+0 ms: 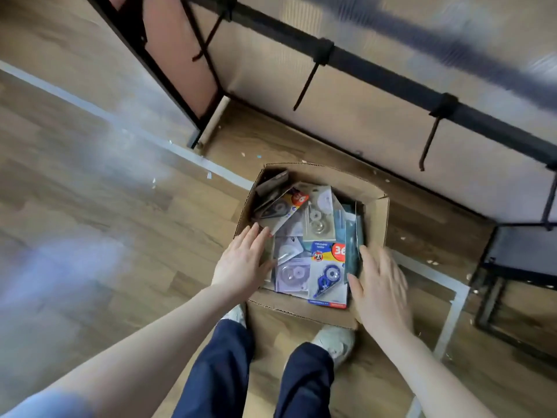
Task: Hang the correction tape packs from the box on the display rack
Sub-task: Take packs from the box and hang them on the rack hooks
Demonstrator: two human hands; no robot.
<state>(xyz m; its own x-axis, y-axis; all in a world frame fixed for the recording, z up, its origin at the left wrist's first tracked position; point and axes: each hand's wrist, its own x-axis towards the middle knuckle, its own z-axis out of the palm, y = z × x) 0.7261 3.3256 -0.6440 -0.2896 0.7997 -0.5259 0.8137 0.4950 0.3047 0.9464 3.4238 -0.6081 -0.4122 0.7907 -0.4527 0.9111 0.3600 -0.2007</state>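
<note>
Here both flat hands, left hand (241,263) and right hand (381,285), flank the box (373,206) edges.

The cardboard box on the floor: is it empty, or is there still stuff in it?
Not empty. The cardboard box is open on top, and many correction tape packs lie jumbled inside, covering its bottom.

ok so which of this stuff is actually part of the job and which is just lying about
Part of the job:
- cardboard box
- correction tape packs piled in it
- rack hooks
- left hand and right hand, both open at the box sides

Just lying about:
- paper scraps on the floor
- white floor tape
- dark metal frame at right
</note>
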